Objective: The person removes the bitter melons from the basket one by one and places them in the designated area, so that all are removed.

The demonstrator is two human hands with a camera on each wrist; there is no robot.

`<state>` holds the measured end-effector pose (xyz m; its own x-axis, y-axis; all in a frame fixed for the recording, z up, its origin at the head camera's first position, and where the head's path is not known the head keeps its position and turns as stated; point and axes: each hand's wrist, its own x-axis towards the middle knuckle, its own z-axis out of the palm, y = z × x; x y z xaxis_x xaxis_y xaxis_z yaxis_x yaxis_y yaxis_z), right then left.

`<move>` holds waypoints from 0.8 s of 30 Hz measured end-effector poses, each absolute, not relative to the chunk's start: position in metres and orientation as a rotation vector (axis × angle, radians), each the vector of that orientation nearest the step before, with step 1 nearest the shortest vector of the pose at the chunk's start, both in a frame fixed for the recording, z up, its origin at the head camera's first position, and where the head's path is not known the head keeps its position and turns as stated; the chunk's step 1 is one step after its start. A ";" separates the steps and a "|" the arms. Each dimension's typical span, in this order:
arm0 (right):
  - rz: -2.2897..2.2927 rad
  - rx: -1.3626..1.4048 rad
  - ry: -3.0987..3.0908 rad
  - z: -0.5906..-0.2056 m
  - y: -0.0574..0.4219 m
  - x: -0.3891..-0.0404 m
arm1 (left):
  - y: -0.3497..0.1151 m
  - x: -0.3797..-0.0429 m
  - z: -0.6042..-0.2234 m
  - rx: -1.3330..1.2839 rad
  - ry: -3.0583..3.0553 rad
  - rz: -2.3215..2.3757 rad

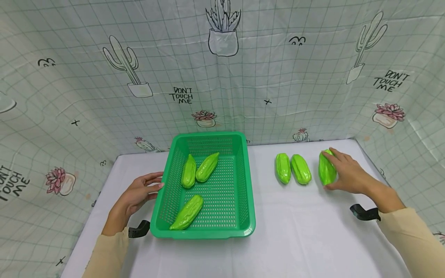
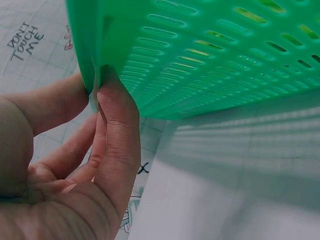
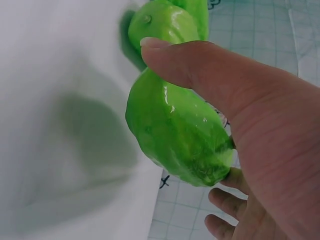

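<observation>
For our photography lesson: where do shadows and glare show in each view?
Head: soft shadow on the white table beneath the right sleeve, glare on the front rim of the green basket; left wrist: striped shadow on the table below the basket; right wrist: blurred shadow on the table, small glints on the nearer green vegetable.

Three apparent gourds [image 1: 189, 172] in basket [image 1: 203, 234]
</observation>
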<state>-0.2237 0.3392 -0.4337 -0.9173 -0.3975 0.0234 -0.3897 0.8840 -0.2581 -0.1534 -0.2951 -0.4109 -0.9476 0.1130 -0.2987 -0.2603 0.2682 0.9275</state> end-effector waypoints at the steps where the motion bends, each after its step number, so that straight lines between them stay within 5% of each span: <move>1: -0.406 -0.624 3.015 -0.434 0.340 -0.225 | -0.295 -0.153 -0.411 -0.136 2.238 1.728; 24: -0.412 -0.709 2.877 -0.442 0.332 -0.242 | -0.293 -0.153 -0.408 -0.163 2.224 1.750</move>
<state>-0.2420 0.3322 -0.4417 -0.8772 -0.4737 -0.0788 -0.4325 0.8507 -0.2989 -0.1532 -0.2926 -0.4085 -0.9469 0.0984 -0.3061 -0.2744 0.2489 0.9288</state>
